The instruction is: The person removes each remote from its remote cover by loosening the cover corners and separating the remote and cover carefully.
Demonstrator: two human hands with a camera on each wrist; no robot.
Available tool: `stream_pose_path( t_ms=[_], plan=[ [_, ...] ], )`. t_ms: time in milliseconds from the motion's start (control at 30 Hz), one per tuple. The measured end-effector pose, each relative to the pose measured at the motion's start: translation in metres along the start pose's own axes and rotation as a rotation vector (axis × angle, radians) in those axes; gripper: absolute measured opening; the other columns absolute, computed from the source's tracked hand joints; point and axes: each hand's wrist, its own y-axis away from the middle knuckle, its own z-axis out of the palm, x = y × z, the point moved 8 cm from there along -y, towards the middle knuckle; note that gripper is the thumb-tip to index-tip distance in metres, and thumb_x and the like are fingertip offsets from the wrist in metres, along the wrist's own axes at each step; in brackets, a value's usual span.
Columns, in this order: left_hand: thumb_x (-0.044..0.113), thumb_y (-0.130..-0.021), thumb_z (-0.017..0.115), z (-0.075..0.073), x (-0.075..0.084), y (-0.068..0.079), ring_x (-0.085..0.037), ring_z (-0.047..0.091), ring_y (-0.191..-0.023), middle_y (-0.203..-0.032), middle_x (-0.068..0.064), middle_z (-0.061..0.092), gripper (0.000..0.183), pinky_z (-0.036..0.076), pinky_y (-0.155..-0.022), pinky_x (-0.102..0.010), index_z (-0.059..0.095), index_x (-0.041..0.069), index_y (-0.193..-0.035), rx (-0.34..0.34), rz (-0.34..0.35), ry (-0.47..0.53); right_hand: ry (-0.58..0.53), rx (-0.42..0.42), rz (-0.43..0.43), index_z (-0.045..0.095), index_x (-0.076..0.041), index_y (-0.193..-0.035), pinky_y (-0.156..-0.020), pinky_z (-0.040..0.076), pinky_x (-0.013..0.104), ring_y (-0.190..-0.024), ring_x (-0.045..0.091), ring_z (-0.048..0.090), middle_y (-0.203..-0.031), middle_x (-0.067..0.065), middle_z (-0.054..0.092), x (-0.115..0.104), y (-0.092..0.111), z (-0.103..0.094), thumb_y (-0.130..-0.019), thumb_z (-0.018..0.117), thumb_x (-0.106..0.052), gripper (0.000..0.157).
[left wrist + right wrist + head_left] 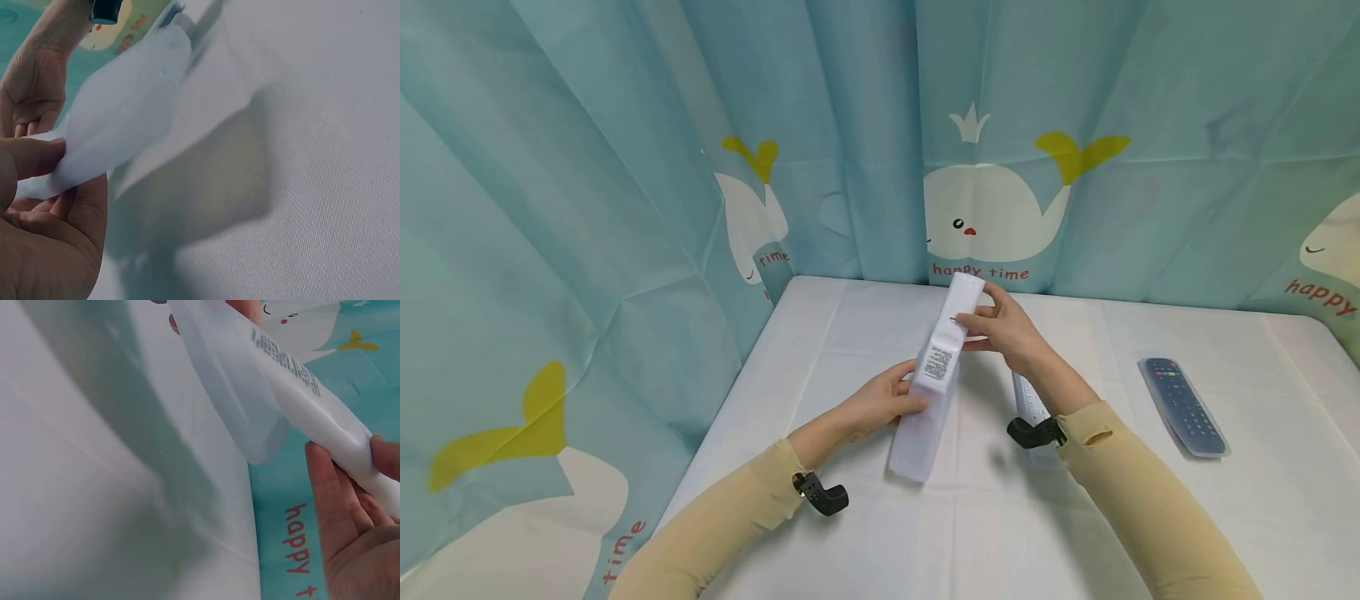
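Observation:
A slim white remote control, its back with a printed label turned up, is tilted above the table. Its lower part meets a translucent soft cover, whose loose end hangs down toward the table. My right hand pinches the remote near its upper end, thumb on the back and fingers beneath. Lower down, my left hand pinches the cover between thumb and fingers at the remote's lower end. In the left wrist view the cover bulges out past the left thumb. How far the remote sits inside is hidden.
On the right of the white table lies a dark blue remote in a clear cover. Another remote with pale keys lies partly hidden under the right forearm. A blue whale-print curtain borders the table's back and left.

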Motion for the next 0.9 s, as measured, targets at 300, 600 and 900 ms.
stream_pose_path(
  t_ms=[300, 600, 900],
  plan=[
    [0.003, -0.098, 0.066, -0.001, -0.009, 0.005, -0.029, 0.066, -0.111, -0.133, -0.017, 0.064, 0.077, 0.057, -0.085, -0.046, 0.024, 0.011, -0.162, -0.030, -0.043, -0.022, 0.008, 0.139, -0.012, 0.017, -0.012, -0.162, -0.086, 0.059, 0.041, -0.095, 0.018, 0.071, -0.137, 0.024, 0.056, -0.016, 0.001, -0.030, -0.102, 0.065, -0.012, 0.077],
    [0.004, -0.097, 0.068, -0.012, -0.013, 0.007, -0.028, 0.067, -0.107, -0.128, -0.016, 0.065, 0.081, 0.058, -0.080, -0.044, 0.022, 0.014, -0.163, 0.023, -0.068, 0.010, 0.018, 0.257, -0.088, 0.041, -0.002, -0.151, -0.091, 0.057, 0.041, -0.108, 0.020, 0.067, -0.141, 0.016, 0.059, -0.026, 0.008, -0.055, -0.102, 0.065, -0.016, 0.056],
    [0.007, -0.099, 0.066, -0.021, -0.008, 0.008, -0.023, 0.067, -0.106, -0.131, -0.016, 0.065, 0.080, 0.058, -0.079, -0.041, 0.020, 0.016, -0.163, 0.056, -0.062, 0.044, 0.040, 0.237, -0.090, 0.040, -0.004, -0.151, -0.092, 0.056, 0.042, -0.115, 0.025, 0.063, -0.128, 0.013, 0.059, -0.018, 0.008, -0.048, -0.101, 0.067, -0.018, 0.058]
  ],
)
